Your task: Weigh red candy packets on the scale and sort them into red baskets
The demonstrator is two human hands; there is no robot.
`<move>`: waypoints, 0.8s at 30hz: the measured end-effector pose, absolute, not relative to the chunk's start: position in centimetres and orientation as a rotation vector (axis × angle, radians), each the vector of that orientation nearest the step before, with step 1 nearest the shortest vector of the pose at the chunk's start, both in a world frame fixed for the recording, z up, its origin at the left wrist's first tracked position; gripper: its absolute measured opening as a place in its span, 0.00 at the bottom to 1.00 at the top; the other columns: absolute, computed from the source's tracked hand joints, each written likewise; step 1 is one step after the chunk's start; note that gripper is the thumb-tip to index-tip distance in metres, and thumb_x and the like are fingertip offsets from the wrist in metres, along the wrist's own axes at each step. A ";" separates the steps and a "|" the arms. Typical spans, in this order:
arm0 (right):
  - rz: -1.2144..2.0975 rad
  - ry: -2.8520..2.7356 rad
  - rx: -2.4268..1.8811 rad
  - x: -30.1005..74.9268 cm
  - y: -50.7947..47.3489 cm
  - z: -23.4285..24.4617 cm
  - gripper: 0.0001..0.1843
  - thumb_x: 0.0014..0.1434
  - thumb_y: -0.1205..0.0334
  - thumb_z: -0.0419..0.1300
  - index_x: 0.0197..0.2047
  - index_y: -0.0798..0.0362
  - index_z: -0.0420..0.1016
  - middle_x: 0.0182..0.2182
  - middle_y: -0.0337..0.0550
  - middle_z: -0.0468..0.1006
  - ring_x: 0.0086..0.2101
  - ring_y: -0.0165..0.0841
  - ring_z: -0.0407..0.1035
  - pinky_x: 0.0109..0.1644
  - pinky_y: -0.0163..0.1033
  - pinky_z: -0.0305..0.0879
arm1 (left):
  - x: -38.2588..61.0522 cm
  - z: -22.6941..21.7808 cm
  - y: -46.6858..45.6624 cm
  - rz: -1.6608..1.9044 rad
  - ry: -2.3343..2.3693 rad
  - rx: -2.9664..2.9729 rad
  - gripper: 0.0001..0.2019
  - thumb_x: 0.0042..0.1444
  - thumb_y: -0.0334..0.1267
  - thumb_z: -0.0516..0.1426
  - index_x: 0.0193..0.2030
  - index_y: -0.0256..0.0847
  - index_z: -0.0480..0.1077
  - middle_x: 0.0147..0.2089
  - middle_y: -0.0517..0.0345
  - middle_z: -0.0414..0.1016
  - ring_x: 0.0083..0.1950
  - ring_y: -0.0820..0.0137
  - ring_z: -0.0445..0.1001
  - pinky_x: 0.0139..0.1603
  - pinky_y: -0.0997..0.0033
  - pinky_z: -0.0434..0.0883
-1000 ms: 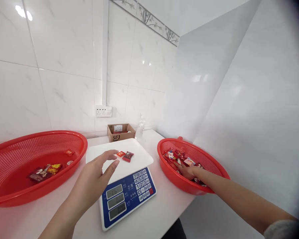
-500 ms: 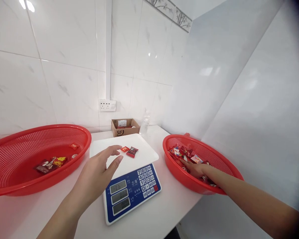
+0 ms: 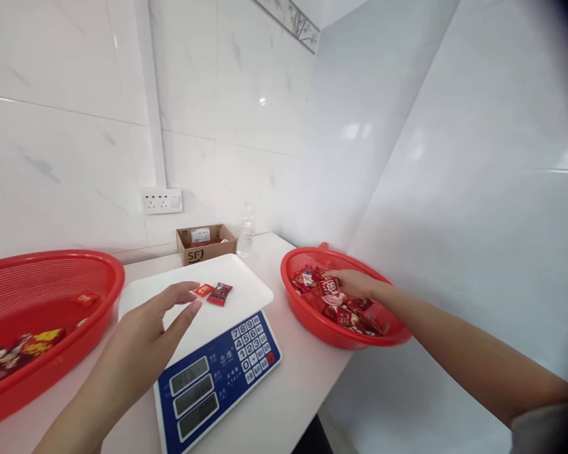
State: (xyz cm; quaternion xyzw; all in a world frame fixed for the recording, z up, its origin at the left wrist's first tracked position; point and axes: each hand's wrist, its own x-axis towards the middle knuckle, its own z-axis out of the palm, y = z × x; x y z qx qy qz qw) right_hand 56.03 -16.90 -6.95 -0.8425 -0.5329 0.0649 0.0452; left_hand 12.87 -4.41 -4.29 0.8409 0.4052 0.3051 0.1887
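Note:
My left hand (image 3: 154, 337) hovers over the near left part of the scale's white pan (image 3: 246, 287), thumb and fingers apart with nothing between them. Just beyond its fingertips lie a small orange-red packet (image 3: 202, 290) and a dark red packet (image 3: 220, 294). My right hand (image 3: 355, 284) reaches into the right red basket (image 3: 307, 323), its fingers curled at a red packet (image 3: 331, 285) on top of the pile; some fingertips are hidden. Many small, mostly red wrapped packets (image 3: 348, 315) fill the bottom of that basket.
The scale's blue keypad panel (image 3: 222, 372) faces me. At left stands another red basket (image 3: 108, 296) with several packets in it. Behind the scale are an open cardboard box (image 3: 203, 253) and a clear bottle (image 3: 247, 234). A wall socket (image 3: 163, 201) sits above the box.
The view has swung to the right. My right hand has shifted toward the far side of the basket and now closes at a red packet. My left hand stays open over the pan.

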 end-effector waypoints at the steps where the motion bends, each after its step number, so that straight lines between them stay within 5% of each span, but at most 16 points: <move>1: 0.201 -1.641 -2.553 56.0 -16.7 -6.4 0.34 0.45 0.76 0.54 0.55 0.45 0.68 0.48 0.41 0.75 0.44 0.40 0.70 0.47 0.40 0.64 | 12.8 -4.4 -4.1 0.856 1.140 2.375 0.23 0.52 0.59 0.47 0.47 0.51 0.69 0.43 0.58 0.77 0.22 0.71 0.70 0.27 0.71 0.70; 10: 0.339 -1.729 -2.141 49.6 -11.4 -1.6 0.31 0.51 0.73 0.52 0.60 0.51 0.59 0.51 0.41 0.73 0.43 0.35 0.70 0.48 0.39 0.66 | 12.3 -5.3 -3.3 0.786 1.131 2.363 0.23 0.53 0.59 0.46 0.49 0.51 0.67 0.45 0.58 0.77 0.25 0.69 0.73 0.32 0.68 0.71; 17: 0.507 -1.994 -1.868 40.3 -5.3 -1.2 0.30 0.50 0.73 0.55 0.57 0.46 0.63 0.49 0.39 0.73 0.42 0.33 0.70 0.40 0.33 0.68 | 12.8 -5.1 -4.5 0.773 1.052 2.322 0.23 0.57 0.54 0.46 0.57 0.50 0.60 0.56 0.54 0.69 0.49 0.61 0.73 0.41 0.63 0.71; 21: 0.423 -2.245 -1.733 34.6 -4.1 -1.5 0.29 0.50 0.76 0.52 0.55 0.47 0.65 0.47 0.40 0.74 0.39 0.31 0.70 0.38 0.31 0.66 | 13.1 -5.6 -4.2 0.826 0.973 2.208 0.26 0.57 0.52 0.48 0.61 0.51 0.52 0.56 0.53 0.68 0.50 0.63 0.72 0.44 0.63 0.71; 24: 0.373 -2.399 -1.667 31.4 -4.3 -1.4 0.28 0.51 0.74 0.51 0.55 0.47 0.66 0.40 0.42 0.75 0.34 0.31 0.70 0.32 0.31 0.64 | 13.4 -6.2 -3.6 0.882 0.924 2.140 0.20 0.58 0.45 0.48 0.57 0.50 0.57 0.51 0.57 0.72 0.45 0.67 0.73 0.42 0.67 0.70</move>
